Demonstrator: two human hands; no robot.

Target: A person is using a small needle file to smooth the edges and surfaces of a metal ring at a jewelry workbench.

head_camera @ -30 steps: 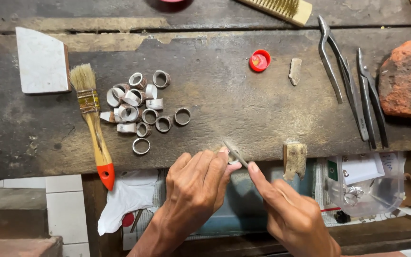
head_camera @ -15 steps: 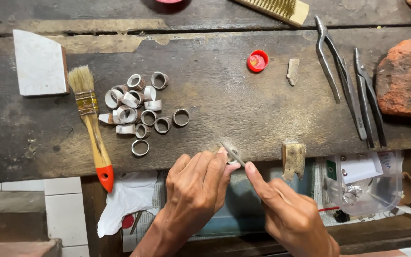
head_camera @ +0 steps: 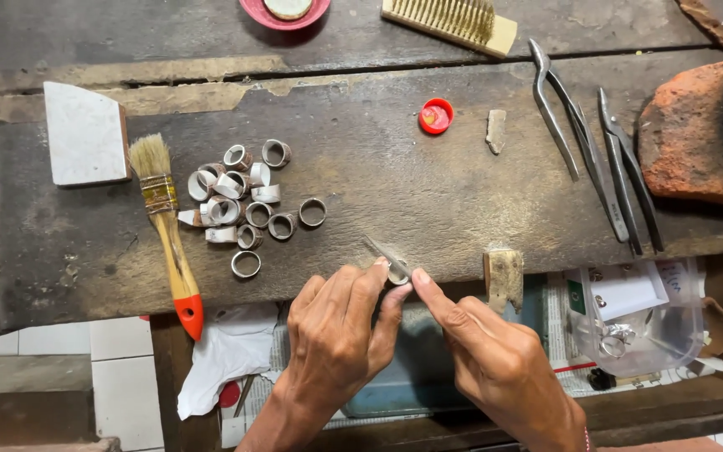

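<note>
At front edge of the worn wooden surface (head_camera: 428, 201): one small silver-grey metal ring (head_camera: 397, 274), band-shaped, open centre partly visible, pinched between thumb and forefinger of the left hand (head_camera: 336, 343). Right hand (head_camera: 495, 368): fingers drawn together, forefinger tip touching the ring from the right; gripping a slim metal file (head_camera: 378, 249) that slants up-left from the ring, though the grip itself is mostly hidden. Both hands meet just over the surface's front lip, beside a short wooden peg (head_camera: 505, 278) jutting from that edge.

Left of centre: cluster of matching metal rings (head_camera: 244, 205), roughly a dozen or more, some lying flat, some on their sides, several touching. Just left of the cluster: paintbrush (head_camera: 167, 230), pale bristles, wooden handle with orange tip overhanging the front edge. Further left: white tile piece (head_camera: 85, 134).

Right side: two long metal pliers (head_camera: 596, 159), side by side, near a reddish brick (head_camera: 700, 134). Centre rear: red bottle cap (head_camera: 435, 115), small stone chip (head_camera: 496, 130). Far edge: wire brush (head_camera: 453, 21), red dish (head_camera: 284, 10).

Open room: bare wood between ring cluster and pliers, directly beyond the hands. Below the edge: white cloth (head_camera: 228, 351), clear plastic container (head_camera: 638, 326) in an open drawer
</note>
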